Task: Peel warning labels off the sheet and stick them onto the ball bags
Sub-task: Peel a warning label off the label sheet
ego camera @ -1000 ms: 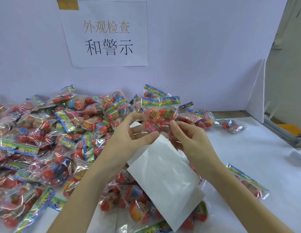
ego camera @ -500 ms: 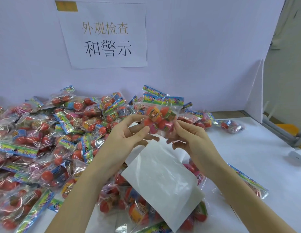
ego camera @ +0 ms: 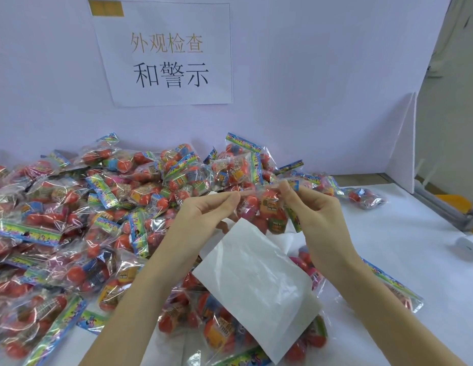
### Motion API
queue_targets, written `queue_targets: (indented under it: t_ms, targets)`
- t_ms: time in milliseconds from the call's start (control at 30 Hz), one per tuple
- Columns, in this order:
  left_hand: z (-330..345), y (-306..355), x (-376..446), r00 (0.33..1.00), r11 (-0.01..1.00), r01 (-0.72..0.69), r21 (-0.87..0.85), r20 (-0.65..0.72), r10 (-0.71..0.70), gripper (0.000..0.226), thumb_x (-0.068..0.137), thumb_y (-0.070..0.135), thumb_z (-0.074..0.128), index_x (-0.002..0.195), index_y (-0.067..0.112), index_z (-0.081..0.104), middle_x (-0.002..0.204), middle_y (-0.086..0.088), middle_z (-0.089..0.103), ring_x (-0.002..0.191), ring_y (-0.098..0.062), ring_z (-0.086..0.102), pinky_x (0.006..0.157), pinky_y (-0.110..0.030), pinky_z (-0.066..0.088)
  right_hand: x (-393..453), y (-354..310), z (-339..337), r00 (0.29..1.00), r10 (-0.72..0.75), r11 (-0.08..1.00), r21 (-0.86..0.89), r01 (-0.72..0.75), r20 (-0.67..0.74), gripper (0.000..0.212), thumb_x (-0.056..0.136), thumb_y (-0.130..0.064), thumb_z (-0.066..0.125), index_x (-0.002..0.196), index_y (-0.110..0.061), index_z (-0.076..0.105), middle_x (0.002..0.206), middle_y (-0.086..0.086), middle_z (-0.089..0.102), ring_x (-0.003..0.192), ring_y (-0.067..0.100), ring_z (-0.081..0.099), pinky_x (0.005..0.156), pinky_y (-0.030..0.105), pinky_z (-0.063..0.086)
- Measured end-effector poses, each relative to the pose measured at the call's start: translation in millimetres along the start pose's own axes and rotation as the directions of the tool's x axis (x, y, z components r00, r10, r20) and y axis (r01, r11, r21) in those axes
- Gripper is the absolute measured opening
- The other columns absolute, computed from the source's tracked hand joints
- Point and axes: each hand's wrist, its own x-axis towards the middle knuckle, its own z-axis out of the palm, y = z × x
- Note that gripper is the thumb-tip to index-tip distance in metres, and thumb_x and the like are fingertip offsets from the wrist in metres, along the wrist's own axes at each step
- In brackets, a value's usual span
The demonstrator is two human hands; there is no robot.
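We hold one bag [ego camera: 267,207] up in front of us, over the heap. Our left hand [ego camera: 203,220] pinches its clear top edge between thumb and fingertips, and our right hand [ego camera: 314,215] pinches the same edge further right, near the bag's printed header. Inside the clear film we see several orange-red balls and a pink one, some with printed labels.

The white sheet [ego camera: 256,281] hangs below our left hand, tilted, its upper corner tucked under that palm; how the hand keeps it we cannot tell. Its face looks blank from here.

The pile [ego camera: 79,220] of like bags, each with balls inside, covers the left of the white table [ego camera: 404,260], and one bag [ego camera: 394,286] lies under our right forearm. A paper sign [ego camera: 166,54] hangs on the back wall.
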Motion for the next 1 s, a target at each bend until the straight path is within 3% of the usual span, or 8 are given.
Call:
queue_targets:
  t_ms: [67, 167, 300, 400, 567, 733, 900, 1000]
  targets:
    - [2.8, -3.5, 1.0, 1.0, 1.0, -0.013, -0.012, -0.024, 0.013, 0.027, 0.089, 0.052, 0.067, 0.09, 0.033, 0.086, 0.084, 0.008, 0.08, 0.084, -0.008, 0.077, 0.084, -0.023, 0.058, -0.4, -1.1, 1.6, 0.999, 0.027, 1.0, -0.008, -0.027, 0.016, 0.034, 0.1, -0.032, 0.066, 0.07, -0.027, 0.08, 0.065, -0.012, 0.069, 0.059, 0.006, 0.06, 0.067, 0.016, 0.049]
    - [2.9, -9.5, 4.5, 0.995, 0.995, -0.017, -0.103, -0.103, 0.006, 0.025, 0.09, 0.047, 0.065, 0.092, 0.035, 0.086, 0.096, -0.002, 0.082, 0.094, -0.014, 0.078, 0.093, -0.031, 0.057, 3.0, -1.1, -1.1, 0.984, 0.153, 0.988, 0.003, -0.154, 0.092, 0.035, 0.103, -0.042, 0.058, 0.104, -0.015, 0.081, 0.101, 0.01, 0.08, 0.09, 0.027, 0.074, 0.087, 0.037, 0.06]
    - [-2.7, -9.4, 8.5, 0.988, 0.957, 0.04, -0.286, -0.134, -0.081, 0.022, 0.089, 0.037, 0.069, 0.093, 0.024, 0.087, 0.099, -0.009, 0.082, 0.087, -0.021, 0.08, 0.083, -0.03, 0.062, 5.7, 1.1, -4.3, 0.974, 0.165, 0.986, -0.059, -0.157, 0.157, 0.026, 0.102, -0.027, 0.063, 0.112, -0.006, 0.076, 0.101, 0.01, 0.081, 0.094, 0.024, 0.078, 0.077, 0.027, 0.062]
    - [-5.0, -6.0, 8.5, 0.997, 0.984, 0.027, -0.177, -0.071, -0.04, 0.022, 0.102, 0.019, 0.064, 0.1, 0.025, 0.085, 0.1, -0.006, 0.081, 0.087, -0.02, 0.079, 0.076, -0.027, 0.061, 6.8, 3.5, -6.6, 0.982, 0.158, 0.987, -0.046, -0.154, 0.105, 0.022, 0.104, -0.021, 0.062, 0.108, -0.005, 0.076, 0.1, 0.012, 0.08, 0.088, 0.023, 0.076, 0.074, 0.026, 0.06]
    - [3.6, -3.8, 3.2, 0.997, 0.997, -0.015, -0.072, -0.074, 0.009, 0.033, 0.092, 0.048, 0.069, 0.1, 0.019, 0.084, 0.085, 0.002, 0.078, 0.078, -0.013, 0.072, 0.068, -0.02, 0.056, 4.3, 1.6, -2.5, 0.993, 0.039, 0.976, -0.218, -0.013, 0.114, 0.018, 0.105, -0.017, 0.061, 0.098, -0.014, 0.078, 0.086, 0.009, 0.077, 0.074, 0.013, 0.066, 0.067, 0.024, 0.056]
    - [8.6, -4.4, 0.7, 0.982, 0.994, -0.093, -0.063, -0.173, 0.081, 0.022, 0.101, 0.032, 0.066, 0.093, 0.027, 0.086, 0.069, 0.006, 0.074, 0.062, -0.004, 0.067, 0.061, -0.016, 0.054, 0.6, 0.9, 2.0, 0.99, 0.047, 0.987, -0.158, -0.026, 0.135, 0.025, 0.107, -0.019, 0.055, 0.106, -0.02, 0.08, 0.089, 0.0, 0.079, 0.077, 0.013, 0.072, 0.069, 0.023, 0.058]
    - [6.7, -7.5, 0.7, 0.94, 0.988, -0.129, -0.08, -0.328, 0.096, 0.02, 0.101, 0.04, 0.067, 0.096, 0.032, 0.085, 0.081, 0.01, 0.079, 0.071, 0.002, 0.071, 0.078, -0.034, 0.057, -1.0, -0.7, 4.1, 0.947, 0.172, 0.983, -0.111, -0.146, 0.271, 0.027, 0.104, -0.037, 0.057, 0.115, -0.02, 0.075, 0.096, -0.002, 0.08, 0.086, 0.017, 0.076, 0.07, 0.023, 0.059]
    - [3.2, -8.7, 5.1, 0.928, 0.988, -0.092, -0.12, -0.371, 0.041, 0.022, 0.1, 0.04, 0.068, 0.091, 0.029, 0.084, 0.09, 0.002, 0.081, 0.083, -0.015, 0.078, 0.08, -0.043, 0.062, -1.8, 3.7, 6.1, 0.944, 0.188, 0.979, -0.134, -0.156, 0.27, 0.02, 0.102, -0.024, 0.064, 0.106, -0.008, 0.075, 0.09, 0.01, 0.08, 0.077, 0.018, 0.075, 0.071, 0.023, 0.059]
